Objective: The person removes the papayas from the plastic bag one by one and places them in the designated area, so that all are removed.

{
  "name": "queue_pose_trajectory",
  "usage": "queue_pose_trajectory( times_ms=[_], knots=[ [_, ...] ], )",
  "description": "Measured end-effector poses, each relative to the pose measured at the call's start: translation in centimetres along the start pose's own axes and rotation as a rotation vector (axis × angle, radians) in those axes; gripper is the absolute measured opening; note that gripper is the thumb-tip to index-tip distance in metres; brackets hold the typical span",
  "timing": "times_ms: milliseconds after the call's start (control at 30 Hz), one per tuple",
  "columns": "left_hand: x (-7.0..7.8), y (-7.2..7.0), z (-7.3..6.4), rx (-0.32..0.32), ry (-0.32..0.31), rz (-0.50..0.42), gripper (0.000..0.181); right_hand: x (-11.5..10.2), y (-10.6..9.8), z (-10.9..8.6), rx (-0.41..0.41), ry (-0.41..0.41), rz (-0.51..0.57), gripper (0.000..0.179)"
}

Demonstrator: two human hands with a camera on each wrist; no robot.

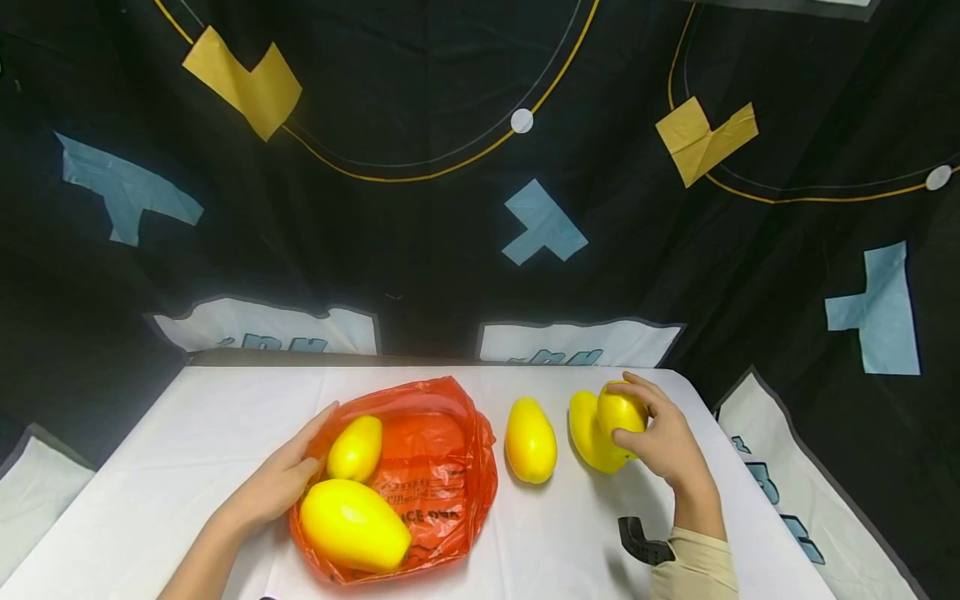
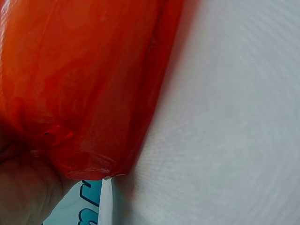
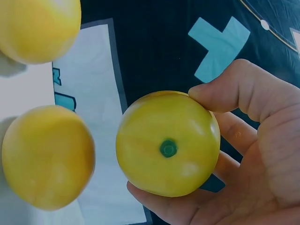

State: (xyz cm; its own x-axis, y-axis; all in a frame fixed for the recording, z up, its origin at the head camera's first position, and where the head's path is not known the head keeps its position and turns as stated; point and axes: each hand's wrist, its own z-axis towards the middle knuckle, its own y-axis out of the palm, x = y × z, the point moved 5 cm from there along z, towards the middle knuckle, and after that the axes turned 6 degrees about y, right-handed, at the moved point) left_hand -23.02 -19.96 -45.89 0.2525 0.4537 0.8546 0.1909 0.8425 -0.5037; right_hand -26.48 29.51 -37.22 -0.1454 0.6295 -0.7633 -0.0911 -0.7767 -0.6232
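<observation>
My right hand [image 1: 670, 433] holds a yellow mango [image 1: 621, 410] between thumb and fingers; a green stem spot shows on its end in the right wrist view. Behind it in the head view is a curved yellow mango [image 1: 588, 435] on the table, and another yellow mango [image 1: 531, 442] lies to its left. At the left side of an open red plastic bag [image 1: 427, 442], my left hand [image 1: 277, 482] grips the rim. Inside the bag are a smaller yellow mango [image 1: 356, 450] and a large yellow fruit [image 1: 352, 525]. Some left fingers are hidden by the bag.
A white-covered table [image 1: 540, 542] bears everything. A black curved piece [image 1: 641, 542] sticks out from the right wrist. Behind the table hangs a black cloth [image 1: 420, 250] with tape shapes; white printed panels [image 1: 577, 342] show along its lower part.
</observation>
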Motion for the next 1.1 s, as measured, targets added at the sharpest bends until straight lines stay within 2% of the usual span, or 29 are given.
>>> queue_pose_trajectory(
  times_ms=[600,867,1100],
  knots=[
    [0.2,0.0,0.1,-0.004,-0.008,-0.017,0.073,2.3,-1.4,-0.2,0.006,0.047,0.027,0.058],
    [0.2,0.0,0.1,-0.005,-0.004,-0.016,0.072,3.4,-2.0,-0.4,-0.003,0.113,0.03,0.058],
    [0.2,0.0,0.0,-0.002,0.008,-0.015,0.072,4.5,-2.1,-0.4,-0.008,0.13,0.033,0.057]
  ],
)
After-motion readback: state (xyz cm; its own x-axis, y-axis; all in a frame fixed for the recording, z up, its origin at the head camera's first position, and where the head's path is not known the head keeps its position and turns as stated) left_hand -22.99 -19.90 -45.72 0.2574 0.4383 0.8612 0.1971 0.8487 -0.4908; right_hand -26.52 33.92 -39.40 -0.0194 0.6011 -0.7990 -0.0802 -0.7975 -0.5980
